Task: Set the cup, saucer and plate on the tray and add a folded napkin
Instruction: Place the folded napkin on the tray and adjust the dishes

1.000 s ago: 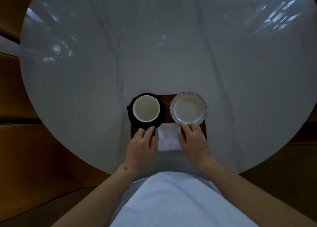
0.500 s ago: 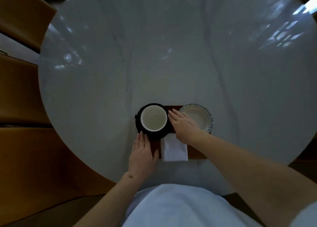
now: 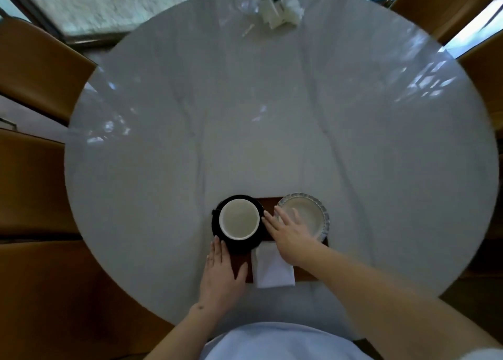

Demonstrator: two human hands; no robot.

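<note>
A white cup (image 3: 239,219) stands on a black saucer (image 3: 217,231) at the left end of a dark brown tray (image 3: 268,204). At the tray's right end sits a white plate (image 3: 310,218) with a blue patterned rim. A folded white napkin (image 3: 273,271) lies on the tray's near edge. My left hand (image 3: 221,275) lies flat on the tray's near left corner, fingertips at the saucer. My right hand (image 3: 290,234) hovers with spread fingers between the cup and the plate, covering the plate's left part and holding nothing.
The round white marble table (image 3: 272,128) stretches far beyond the tray. A pile of white crumpled items (image 3: 277,8) lies at its far edge. Brown chairs (image 3: 35,60) stand around the table, with windows behind.
My right hand left the napkin and reached up over the tray between cup and plate. My left hand flattened on the tray. The view lifted, showing more of the table.
</note>
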